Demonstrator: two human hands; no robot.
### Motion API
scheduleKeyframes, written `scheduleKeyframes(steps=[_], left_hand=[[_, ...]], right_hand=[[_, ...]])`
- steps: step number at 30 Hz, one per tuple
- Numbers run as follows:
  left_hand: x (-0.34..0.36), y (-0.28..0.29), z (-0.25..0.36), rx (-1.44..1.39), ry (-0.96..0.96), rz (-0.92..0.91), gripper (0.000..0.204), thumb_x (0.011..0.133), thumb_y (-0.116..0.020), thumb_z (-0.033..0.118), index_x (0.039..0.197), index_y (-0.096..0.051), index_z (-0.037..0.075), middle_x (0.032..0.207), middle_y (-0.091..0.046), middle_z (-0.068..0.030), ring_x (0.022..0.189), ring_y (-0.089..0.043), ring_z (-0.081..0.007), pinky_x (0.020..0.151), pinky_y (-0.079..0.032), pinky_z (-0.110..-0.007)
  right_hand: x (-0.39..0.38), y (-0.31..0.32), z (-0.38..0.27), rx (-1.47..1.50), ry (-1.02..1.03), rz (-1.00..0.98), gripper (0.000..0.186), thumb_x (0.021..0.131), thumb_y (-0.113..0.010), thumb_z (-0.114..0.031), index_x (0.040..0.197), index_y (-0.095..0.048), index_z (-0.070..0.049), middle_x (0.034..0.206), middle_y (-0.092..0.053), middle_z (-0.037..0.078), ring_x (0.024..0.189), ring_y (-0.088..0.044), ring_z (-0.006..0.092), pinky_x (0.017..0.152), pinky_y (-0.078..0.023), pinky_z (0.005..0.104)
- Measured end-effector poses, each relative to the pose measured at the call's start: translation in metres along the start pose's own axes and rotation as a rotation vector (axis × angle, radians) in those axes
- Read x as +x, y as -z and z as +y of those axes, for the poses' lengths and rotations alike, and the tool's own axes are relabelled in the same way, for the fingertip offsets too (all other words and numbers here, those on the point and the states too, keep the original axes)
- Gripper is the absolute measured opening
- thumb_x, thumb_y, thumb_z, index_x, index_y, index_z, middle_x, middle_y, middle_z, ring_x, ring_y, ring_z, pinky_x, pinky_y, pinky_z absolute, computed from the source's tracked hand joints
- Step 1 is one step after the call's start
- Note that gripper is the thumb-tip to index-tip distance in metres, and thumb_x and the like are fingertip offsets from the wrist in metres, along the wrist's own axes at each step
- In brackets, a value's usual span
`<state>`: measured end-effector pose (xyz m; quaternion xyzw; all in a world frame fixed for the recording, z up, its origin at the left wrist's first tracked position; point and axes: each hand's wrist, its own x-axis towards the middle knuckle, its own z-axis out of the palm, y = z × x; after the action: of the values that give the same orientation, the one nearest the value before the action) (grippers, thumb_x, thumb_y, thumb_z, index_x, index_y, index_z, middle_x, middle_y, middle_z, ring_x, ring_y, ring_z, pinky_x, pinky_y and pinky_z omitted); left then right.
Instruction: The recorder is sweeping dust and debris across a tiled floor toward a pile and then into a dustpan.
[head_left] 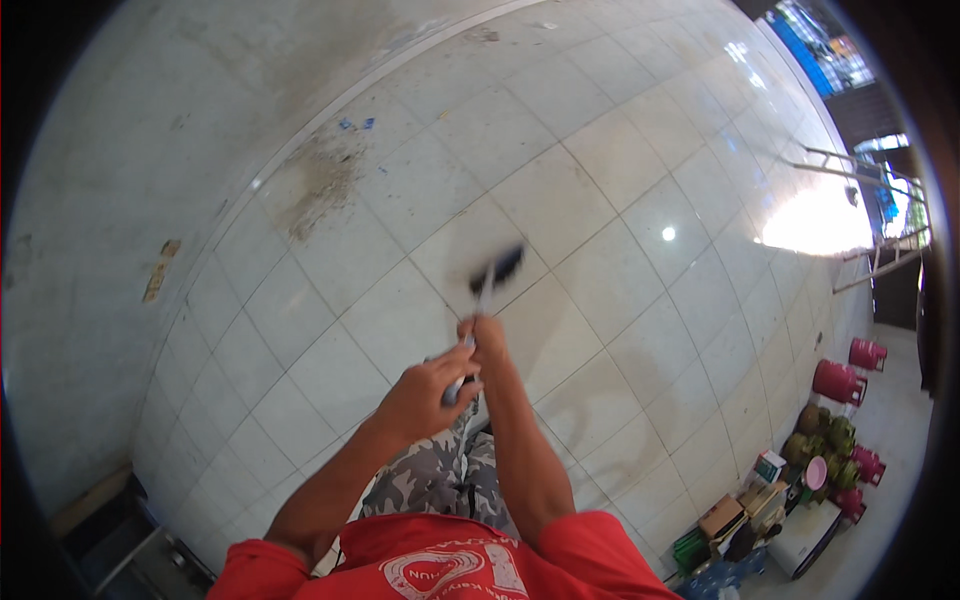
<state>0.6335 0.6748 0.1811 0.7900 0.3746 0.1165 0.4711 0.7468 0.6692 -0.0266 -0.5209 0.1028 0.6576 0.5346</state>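
A broom (498, 270) with a dark, motion-blurred head and a pale handle points away from me over the tiled floor (400, 320). My right hand (487, 338) is wrapped round the handle on the far side, nearer the head. Closer to my body, my left hand (428, 397) is closed round the handle's upper end, where a grey-blue grip shows below the fingers. Blur hides whether the bristles touch the tiles.
Dark dirt (325, 185) and blue scraps (357, 124) lie near the wall (110, 200) on the left. At the right stand a metal ladder (880, 265), pink gas cylinders (838, 382), green gas cylinders (815, 440) and boxes (722, 517).
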Motion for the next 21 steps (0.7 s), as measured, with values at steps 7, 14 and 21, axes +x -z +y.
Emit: scheduleKeyframes(steps=[7,14,21], left_hand=[[-0.015,-0.009,0.01,0.239,-0.205,0.303,0.03,0.075,-0.068,0.012,0.102,-0.06,0.003,0.121,-0.052,-0.0156,0.119,-0.047,-0.0267,0.086,-0.048,-0.034],[-0.124,0.006,0.038,-0.093,-0.183,0.154,0.027,0.076,-0.065,0.005,0.102,-0.06,0.004,0.115,-0.057,-0.0145,0.113,-0.052,-0.0273,0.087,-0.049,-0.033],[-0.147,0.01,-0.017,-0.262,0.175,0.197,0.022,0.078,-0.063,0.009,0.098,-0.063,0.001,0.106,-0.061,-0.0166,0.103,-0.058,-0.0284,0.086,-0.048,-0.033]], right_hand=[[-0.024,-0.088,-0.084,0.176,0.1,-0.367,0.007,0.091,-0.042,-0.01,0.087,-0.042,-0.004,0.069,-0.042,0.003,0.049,-0.036,0.0073,0.037,-0.03,0.0205],[-0.141,-0.032,0.005,-0.12,0.136,0.05,0.01,0.09,-0.036,-0.012,0.086,-0.039,-0.003,0.06,-0.038,0.004,0.045,-0.034,0.0117,0.039,-0.032,0.0259],[-0.107,-0.016,0.115,-0.033,-0.247,0.121,0.008,0.075,-0.039,-0.001,0.067,-0.039,-0.003,0.059,-0.041,0.005,0.048,-0.04,0.0172,0.045,-0.034,0.0321]])
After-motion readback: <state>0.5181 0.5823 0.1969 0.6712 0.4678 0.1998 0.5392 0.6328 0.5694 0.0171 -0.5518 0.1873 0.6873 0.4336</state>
